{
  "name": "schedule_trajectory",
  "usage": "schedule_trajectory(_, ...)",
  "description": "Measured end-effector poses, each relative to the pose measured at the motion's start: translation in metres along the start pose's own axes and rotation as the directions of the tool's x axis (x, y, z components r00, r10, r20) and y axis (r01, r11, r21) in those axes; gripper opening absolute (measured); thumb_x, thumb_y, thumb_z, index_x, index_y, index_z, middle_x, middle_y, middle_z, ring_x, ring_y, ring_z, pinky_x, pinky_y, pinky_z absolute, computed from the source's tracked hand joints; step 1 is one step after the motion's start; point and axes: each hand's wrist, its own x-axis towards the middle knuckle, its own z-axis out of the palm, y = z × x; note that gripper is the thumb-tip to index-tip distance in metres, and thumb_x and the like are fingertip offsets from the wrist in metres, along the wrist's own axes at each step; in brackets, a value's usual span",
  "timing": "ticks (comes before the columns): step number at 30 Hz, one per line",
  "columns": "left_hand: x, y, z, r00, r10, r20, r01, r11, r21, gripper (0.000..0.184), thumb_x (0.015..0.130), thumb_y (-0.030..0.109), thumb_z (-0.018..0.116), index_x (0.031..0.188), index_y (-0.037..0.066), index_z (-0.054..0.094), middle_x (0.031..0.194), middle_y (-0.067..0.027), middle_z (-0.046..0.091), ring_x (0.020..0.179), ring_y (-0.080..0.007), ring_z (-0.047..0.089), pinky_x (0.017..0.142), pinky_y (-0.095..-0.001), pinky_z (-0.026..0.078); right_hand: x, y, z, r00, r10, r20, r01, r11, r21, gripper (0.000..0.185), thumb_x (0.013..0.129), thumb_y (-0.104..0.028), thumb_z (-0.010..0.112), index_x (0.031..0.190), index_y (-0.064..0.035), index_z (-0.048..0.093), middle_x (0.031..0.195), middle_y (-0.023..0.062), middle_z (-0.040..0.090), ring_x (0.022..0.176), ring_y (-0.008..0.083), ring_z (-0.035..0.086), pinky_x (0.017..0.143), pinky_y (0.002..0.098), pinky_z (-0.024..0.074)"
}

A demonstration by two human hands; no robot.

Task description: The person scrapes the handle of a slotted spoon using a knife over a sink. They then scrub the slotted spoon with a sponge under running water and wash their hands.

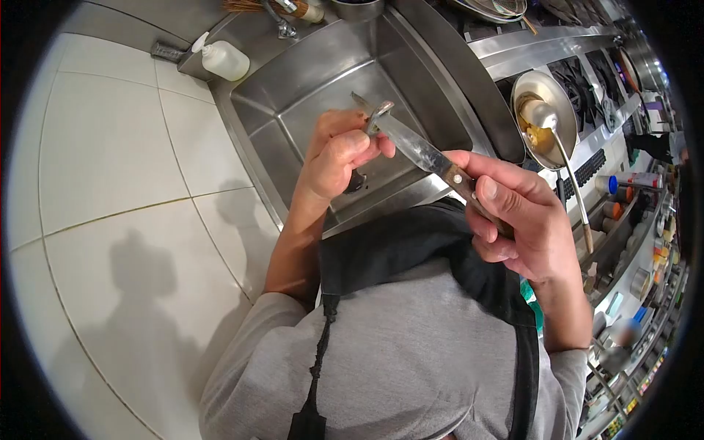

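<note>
My right hand (517, 213) is wrapped round the riveted wooden handle of a knife (418, 144), its blade pointing away to the upper left. My left hand (343, 152) is closed in a pinch near the front part of the blade. Between its fingertips is a small, shiny, curved silvery piece (378, 117) that lies against or across the blade; its kind I cannot make out. Both hands are over a stainless steel sink (308, 84). Below my left hand, a dark object (356, 181) shows in the sink, partly hidden.
A white pump bottle (225, 61) stands at the sink's left corner, near a faucet (286, 28) and a brush (304, 10). To the right, a metal pan (526, 103) with a ladle (546, 117) and yellowish food sits by the stove burners (583, 95). Crowded shelves (638, 279) line the far right.
</note>
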Motion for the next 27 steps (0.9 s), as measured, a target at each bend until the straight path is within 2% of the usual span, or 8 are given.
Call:
schedule_trajectory(4,0.001,-0.005,-0.004,0.999,-0.003,-0.043,0.004,1.000,0.026,0.037,0.088,0.026,0.053,0.084,-0.007,0.067,0.065,-0.0044,0.056,0.053,-0.0073,0.040,0.050,-0.0284,0.030,-0.001,0.009,-0.011,0.989,0.029,0.144,-0.052,0.987,0.153,0.048,0.110,-0.026,0.061,0.149,0.0010,0.056,0.075,0.0025,0.056,0.058,0.0061,0.042,0.043,0.0211,0.0252)
schedule_trajectory(7,0.001,-0.010,-0.009,0.997,-0.026,-0.069,0.018,0.992,-0.125,0.046,0.097,0.036,0.052,0.088,-0.007,0.066,0.063,-0.0009,0.050,0.053,-0.0065,0.037,0.049,-0.0270,0.028,-0.007,0.004,-0.023,0.987,-0.033,0.158,0.017,0.995,0.102,0.037,0.109,-0.013,0.060,0.144,-0.0008,0.062,0.077,0.0018,0.058,0.062,0.0092,0.048,0.049,0.0235,0.0370)
schedule_trajectory(9,0.000,-0.011,-0.010,0.999,-0.018,-0.027,0.012,0.974,-0.227,0.055,0.102,0.046,0.051,0.091,-0.007,0.066,0.063,0.0011,0.047,0.053,-0.0060,0.035,0.048,-0.0260,0.026,0.006,0.017,-0.026,0.831,-0.533,0.160,0.527,0.661,-0.535,0.035,0.105,-0.007,0.064,0.140,-0.0007,0.066,0.080,0.0040,0.063,0.063,0.0113,0.051,0.054,0.0256,0.0427)
schedule_trajectory(10,0.000,-0.010,-0.009,0.999,-0.031,0.021,0.035,0.965,-0.260,0.059,0.103,0.049,0.051,0.092,-0.006,0.066,0.062,0.0013,0.046,0.052,-0.0057,0.035,0.048,-0.0256,0.026,0.006,0.013,-0.023,0.751,-0.617,0.235,0.569,0.424,-0.704,0.034,0.102,-0.004,0.066,0.135,-0.0011,0.069,0.085,0.0061,0.067,0.066,0.0132,0.056,0.060,0.0271,0.0463)
schedule_trajectory(11,0.001,-0.008,-0.007,0.997,-0.041,0.072,0.060,0.955,-0.292,0.062,0.104,0.053,0.050,0.093,-0.006,0.065,0.062,0.0016,0.045,0.052,-0.0055,0.035,0.047,-0.0252,0.026,0.005,0.009,-0.018,0.657,-0.689,0.306,0.546,0.156,-0.823,0.033,0.098,0.000,0.069,0.131,-0.0014,0.072,0.089,0.0082,0.071,0.069,0.0151,0.060,0.065,0.0286,0.0499)
schedule_trajectory(14,0.005,-0.004,-0.002,0.977,-0.066,0.202,0.137,0.923,-0.359,0.067,0.104,0.060,0.049,0.092,-0.005,0.063,0.059,0.0030,0.042,0.049,-0.0054,0.034,0.044,-0.0254,0.025,0.009,0.001,-0.020,0.641,-0.678,0.359,0.496,0.008,-0.868,0.033,0.098,0.000,0.069,0.130,-0.0047,0.074,0.091,0.0088,0.071,0.072,0.0173,0.062,0.064,0.0298,0.0493)
schedule_trajectory(23,0.006,-0.007,-0.003,0.955,-0.104,0.279,0.211,0.896,-0.391,0.069,0.103,0.064,0.047,0.089,-0.001,0.062,0.057,0.0049,0.041,0.046,-0.0049,0.032,0.042,-0.0252,0.023,0.021,-0.001,-0.033,0.625,-0.674,0.392,0.534,0.003,-0.846,0.033,0.095,0.004,0.069,0.124,-0.0081,0.077,0.090,0.0082,0.069,0.075,0.0193,0.065,0.067,0.0305,0.0522)
schedule_trajectory(27,0.007,-0.002,-0.004,0.962,-0.093,0.257,0.189,0.906,-0.380,0.067,0.104,0.066,0.045,0.090,0.002,0.058,0.058,0.0060,0.037,0.046,-0.0048,0.029,0.043,-0.0261,0.021,0.028,0.003,-0.040,0.441,-0.784,0.437,0.419,-0.251,-0.873,0.036,0.095,0.008,0.066,0.127,-0.0057,0.074,0.102,0.0114,0.074,0.077,0.0199,0.066,0.069,0.0309,0.0533)
